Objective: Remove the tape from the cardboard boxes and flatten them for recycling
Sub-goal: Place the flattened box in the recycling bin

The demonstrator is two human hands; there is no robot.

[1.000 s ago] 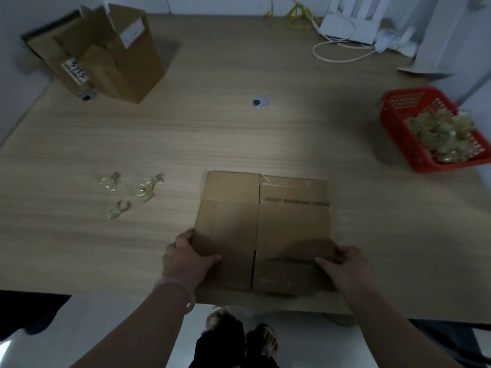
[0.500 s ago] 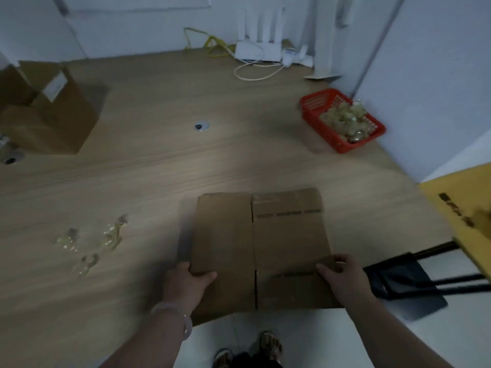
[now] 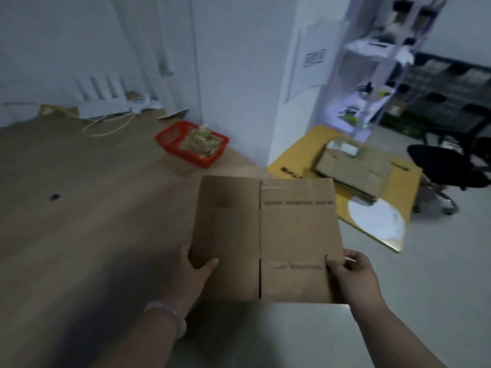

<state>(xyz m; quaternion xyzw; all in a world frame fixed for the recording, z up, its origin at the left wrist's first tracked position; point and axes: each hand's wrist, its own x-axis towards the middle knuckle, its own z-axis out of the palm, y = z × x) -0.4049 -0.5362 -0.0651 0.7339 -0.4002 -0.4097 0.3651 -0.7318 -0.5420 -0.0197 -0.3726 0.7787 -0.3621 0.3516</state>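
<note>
A single wide-angle camera worn on the head looks forward and down from above the near edge of the desk (image 3: 93, 221). Both forearms enter from the bottom, at about 7 and 5 o'clock. The left hand (image 3: 195, 272) and right hand (image 3: 350, 272) are close to the lens, low in the centre, and hold the flattened box (image 3: 268, 235) that fills the middle. The view faces the desk at an angle, so the desktop takes the left half and the floor (image 3: 438, 261) the right. From the box, the red basket (image 3: 186, 155) lies farther off at 11 o'clock, the cardboard stack (image 3: 353, 171) at 2 o'clock, and an office chair (image 3: 446, 166) near 3 o'clock. Far parts look small and blurred.
</note>
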